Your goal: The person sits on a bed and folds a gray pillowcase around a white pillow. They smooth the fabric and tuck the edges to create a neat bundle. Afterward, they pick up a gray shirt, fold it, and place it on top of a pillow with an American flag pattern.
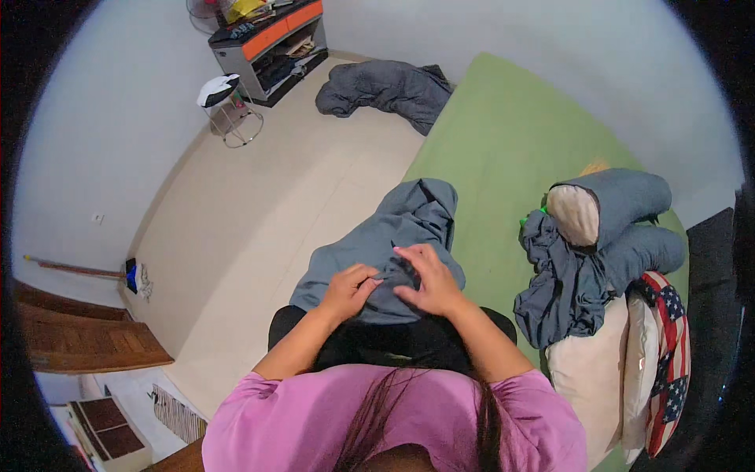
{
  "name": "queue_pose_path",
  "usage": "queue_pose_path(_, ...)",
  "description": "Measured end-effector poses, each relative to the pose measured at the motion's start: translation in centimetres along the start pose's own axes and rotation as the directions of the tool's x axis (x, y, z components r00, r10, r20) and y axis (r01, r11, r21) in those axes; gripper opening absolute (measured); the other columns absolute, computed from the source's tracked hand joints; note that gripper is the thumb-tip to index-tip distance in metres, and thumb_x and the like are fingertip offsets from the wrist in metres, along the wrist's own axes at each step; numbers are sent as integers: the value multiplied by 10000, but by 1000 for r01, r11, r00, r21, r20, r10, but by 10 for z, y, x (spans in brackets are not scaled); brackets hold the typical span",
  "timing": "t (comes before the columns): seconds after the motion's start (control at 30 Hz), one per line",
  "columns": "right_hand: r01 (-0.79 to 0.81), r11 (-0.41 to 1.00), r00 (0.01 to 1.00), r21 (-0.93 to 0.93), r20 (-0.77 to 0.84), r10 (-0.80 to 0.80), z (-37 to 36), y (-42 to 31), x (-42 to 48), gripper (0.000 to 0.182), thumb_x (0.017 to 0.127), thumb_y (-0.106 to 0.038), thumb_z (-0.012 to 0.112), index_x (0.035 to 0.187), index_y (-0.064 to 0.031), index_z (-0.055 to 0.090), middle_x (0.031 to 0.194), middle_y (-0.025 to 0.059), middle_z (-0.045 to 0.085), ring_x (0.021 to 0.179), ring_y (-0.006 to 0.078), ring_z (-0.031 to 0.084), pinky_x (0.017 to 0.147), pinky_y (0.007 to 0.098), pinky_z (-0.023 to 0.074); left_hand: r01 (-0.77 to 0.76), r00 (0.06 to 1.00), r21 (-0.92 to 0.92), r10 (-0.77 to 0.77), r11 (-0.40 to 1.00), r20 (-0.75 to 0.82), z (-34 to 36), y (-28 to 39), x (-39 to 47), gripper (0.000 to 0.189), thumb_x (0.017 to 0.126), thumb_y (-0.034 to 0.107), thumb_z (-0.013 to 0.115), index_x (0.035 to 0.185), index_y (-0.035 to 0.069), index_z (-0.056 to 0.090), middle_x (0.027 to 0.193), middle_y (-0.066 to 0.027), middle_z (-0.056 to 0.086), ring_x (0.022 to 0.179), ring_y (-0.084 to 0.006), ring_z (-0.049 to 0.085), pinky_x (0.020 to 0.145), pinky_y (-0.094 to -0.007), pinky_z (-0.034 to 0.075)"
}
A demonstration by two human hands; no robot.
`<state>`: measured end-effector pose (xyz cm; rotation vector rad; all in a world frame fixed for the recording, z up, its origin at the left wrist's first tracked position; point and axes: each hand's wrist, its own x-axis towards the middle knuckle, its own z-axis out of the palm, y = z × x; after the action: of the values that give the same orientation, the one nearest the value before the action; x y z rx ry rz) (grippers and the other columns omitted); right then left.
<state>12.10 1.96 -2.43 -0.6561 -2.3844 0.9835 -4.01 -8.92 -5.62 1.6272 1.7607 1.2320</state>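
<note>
A grey fabric cover (365,242), perhaps a pillow or bolster case, lies rumpled across my lap and onto the bed's edge. My left hand (349,292) pinches a bit of this cloth between thumb and forefinger. Just right of it, my right hand (433,282) is held over the cloth with thumb and fingers spread apart. At its forefinger tip shows a small dark mark, too small to identify. Dark creases in the cloth lie between my two hands.
I sit at the edge of a mattress with a green sheet (501,147). On my right are grey-covered bolsters (625,194), a crumpled grey cloth (557,289), cream pillows (590,366) and a flag-patterned pillow (669,354). Ahead are a dark grey bundle (389,85), a stool (227,106) and a cabinet (271,50).
</note>
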Motion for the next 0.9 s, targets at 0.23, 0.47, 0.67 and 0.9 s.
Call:
queue_pose_path(0.23, -163, 935, 977, 314, 184, 109, -13, -1, 3, 126, 792, -61, 520, 906, -6, 520, 893, 99, 533, 742, 169, 588, 588, 299, 473, -30, 965, 155, -12, 987, 261, -29, 18, 24, 271, 683, 174, 633, 917, 62, 553, 798, -106, 566, 752, -304, 542, 639, -359, 436)
queue_pose_path(0.47, 460, 679, 856, 572, -488, -169, -105, -29, 35, 93, 835, -69, 468, 885, -3, 511, 923, 96, 529, 794, 161, 534, 723, 301, 454, 56, 995, 194, -71, 979, 72, -75, -18, 34, 229, 630, 138, 598, 840, 53, 572, 762, -109, 585, 740, -295, 555, 658, -373, 433)
queue_pose_path(0.67, -136, 758, 975, 637, -52, 218, -187, -10, 99, 141, 835, -83, 465, 927, -15, 548, 888, 51, 550, 825, 128, 519, 767, 258, 404, 113, 923, 601, -307, 792, 231, -141, -37, 67, 169, 696, 139, 532, 845, 61, 554, 666, -108, 583, 586, -220, 570, 545, -332, 438)
queue_pose_path(0.9, 221, 975, 745, -22, -642, -183, -193, -55, 104, 126, 846, -147, 484, 832, -40, 549, 732, -8, 491, 646, 89, 488, 552, 231, 425, 202, 939, -334, -279, 921, -202, -225, 70, 82, 134, 761, 118, 448, 807, 46, 552, 550, 9, 492, 394, -64, 431, 354, -213, 356)
